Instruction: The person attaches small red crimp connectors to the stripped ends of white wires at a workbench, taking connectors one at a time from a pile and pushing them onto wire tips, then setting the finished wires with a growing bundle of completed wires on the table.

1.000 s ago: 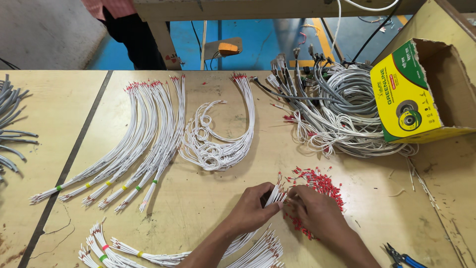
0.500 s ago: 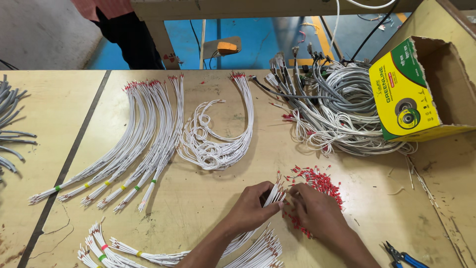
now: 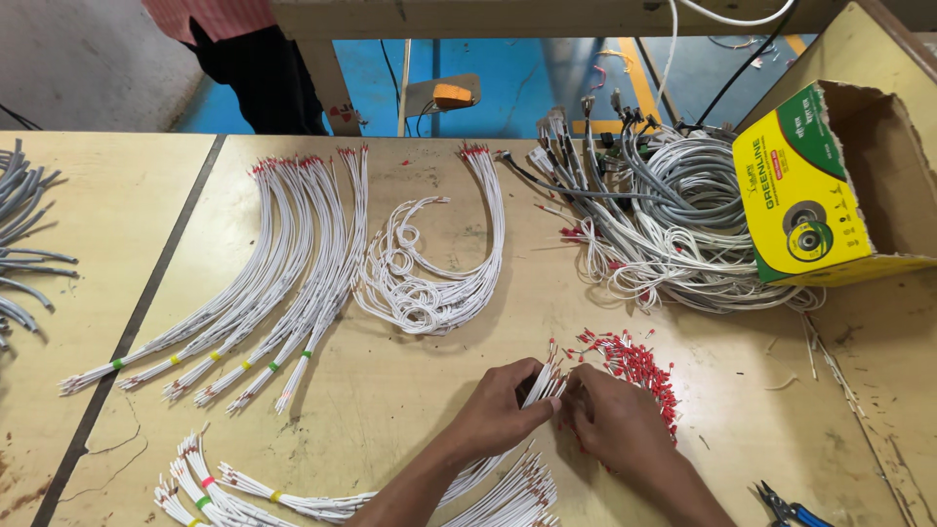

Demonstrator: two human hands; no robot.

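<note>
My left hand [image 3: 498, 415] pinches the upper end of a bundle of thin white wires [image 3: 508, 488] that runs down toward the table's near edge. My right hand [image 3: 615, 422] is closed right beside it, fingertips meeting the wire ends at about the middle of the table; what it holds is too small to see. A heap of small red terminal sleeves [image 3: 634, 366] lies just beyond and under the right hand.
Long white wire bundles with coloured bands [image 3: 264, 293] fan out at left. A coiled white bundle [image 3: 429, 283] lies centre. A tangle of grey and white cables [image 3: 673, 224] sits beside an open yellow-green carton [image 3: 810, 190]. Blue-handled pliers [image 3: 791, 507] lie at lower right. Another person [image 3: 234, 49] stands behind the table.
Both hands stay together at the wire ends, with only slight finger movement. Nothing else on the table has shifted.
</note>
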